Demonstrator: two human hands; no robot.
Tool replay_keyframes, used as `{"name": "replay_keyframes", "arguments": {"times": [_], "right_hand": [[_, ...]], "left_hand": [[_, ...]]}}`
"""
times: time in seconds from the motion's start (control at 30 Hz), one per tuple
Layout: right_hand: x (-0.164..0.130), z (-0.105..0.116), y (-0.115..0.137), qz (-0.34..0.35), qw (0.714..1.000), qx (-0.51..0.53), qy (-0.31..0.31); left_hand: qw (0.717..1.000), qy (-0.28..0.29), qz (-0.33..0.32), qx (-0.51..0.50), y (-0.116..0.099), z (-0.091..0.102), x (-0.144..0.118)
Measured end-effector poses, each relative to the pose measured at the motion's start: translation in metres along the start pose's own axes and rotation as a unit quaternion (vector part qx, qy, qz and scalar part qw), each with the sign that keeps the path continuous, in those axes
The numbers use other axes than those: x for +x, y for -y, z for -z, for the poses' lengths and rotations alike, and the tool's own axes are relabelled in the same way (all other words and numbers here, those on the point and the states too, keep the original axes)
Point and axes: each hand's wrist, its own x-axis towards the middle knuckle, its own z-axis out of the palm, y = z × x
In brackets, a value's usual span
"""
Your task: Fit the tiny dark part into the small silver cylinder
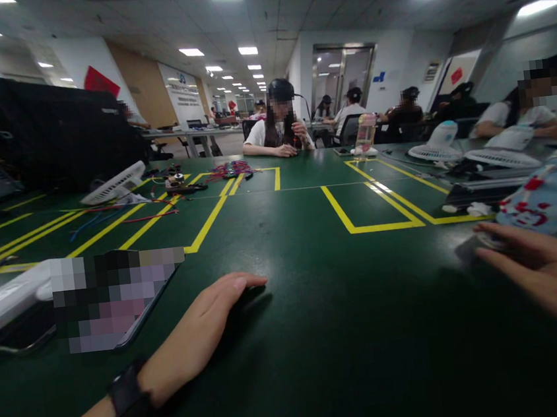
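My left hand [214,311] rests on the dark green table [312,337], palm down with its fingers stretched out; nothing shows in it. A black band [130,398] circles that wrist. Left of this hand lies a tablet-like device [141,299], its screen blurred out. Over at the right, my right hand [546,266] has its thumb and fingers around a small grey object [479,245], smeared by motion and too unclear to name. Just beyond that hand sits a light blue bag-like item [545,190] with red patterns.
A white fan [116,184] and bundled coloured wires [232,169] lie farther back on the left. Two white fans [434,146] stand at the right, near a pink bottle [366,134]. Yellow tape [385,227] marks the table. Across it sits a person [277,129].
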Motion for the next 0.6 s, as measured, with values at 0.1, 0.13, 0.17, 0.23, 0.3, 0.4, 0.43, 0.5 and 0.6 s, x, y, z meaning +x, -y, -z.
{"name": "replay_keyframes", "arguments": {"times": [0.1,0.13,0.17,0.23,0.3,0.4,0.43,0.5,0.6], "right_hand": [[-0.001,-0.003,0.093,0.135,0.98,0.14,0.04],[-0.001,-0.006,0.121,0.178,0.964,0.19,0.061],[-0.001,-0.01,0.146,0.21,0.946,0.23,0.087],[-0.002,-0.016,0.184,0.252,0.913,0.291,0.138],[-0.004,-0.023,0.204,0.27,0.89,0.324,0.175],[-0.009,-0.033,0.208,0.257,0.877,0.358,0.192],[-0.011,-0.037,0.205,0.242,0.875,0.372,0.192],[-0.013,-0.043,0.201,0.21,0.869,0.401,0.201],[-0.014,-0.05,0.198,0.179,0.861,0.421,0.221]], "left_hand": [[1.0,-0.002,0.004,0.005,0.0,-0.002,0.0],[1.0,-0.001,0.005,0.008,0.0,-0.002,0.0],[1.0,0.0,0.005,0.011,0.0,-0.002,-0.001],[1.0,-0.001,0.003,0.021,0.0,-0.002,-0.001],[0.999,-0.003,-0.003,0.032,0.0,-0.002,-0.001],[0.998,-0.013,-0.024,0.054,-0.007,-0.006,0.001],[0.997,-0.02,-0.036,0.06,-0.012,-0.01,0.002],[0.995,-0.031,-0.065,0.066,-0.027,-0.019,0.007],[0.994,-0.019,-0.102,0.039,-0.053,-0.035,0.016]]}}
